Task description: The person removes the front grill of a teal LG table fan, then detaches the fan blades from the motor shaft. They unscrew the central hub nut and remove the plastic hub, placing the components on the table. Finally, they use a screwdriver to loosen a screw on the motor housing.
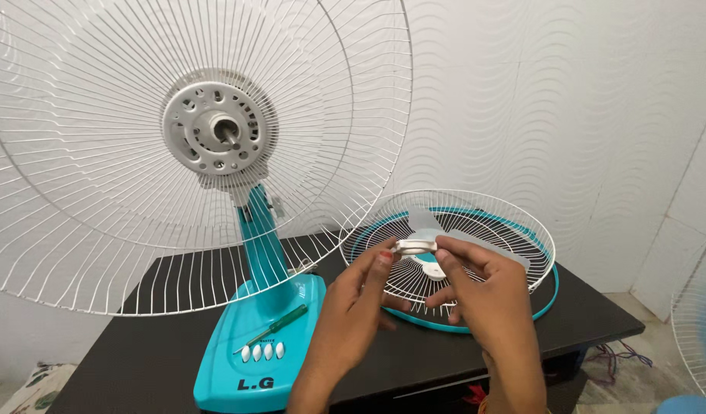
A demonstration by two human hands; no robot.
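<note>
— Head view, so tell me: what are you holding?

— I am pinching one small white plastic piece, a curved ring-like part, between both hands. My left hand is gripping its left end with thumb and fingertips, and my right hand is gripping its right end the same way. Both grips are clenched on the piece.

— Where is it sitting in the scene?

— It is hovering above the table, just in front of the one loose wire guard that is lying flat behind my hands. I cannot tell whether the piece is touching that guard.

— What is lying with the guard?

— One pale translucent fan blade is showing through its wires, and one teal rim is running around its lower edge.

— And further out?

— One fan is standing to my left on a teal base with four white oval buttons. One green-handled screwdriver is lying on that base. One teal neck is rising to one bare motor hub, and one big white rear guard is spreading around the hub. Everything is resting on one dark table. Another wire guard is peeking in at the right edge.
</note>
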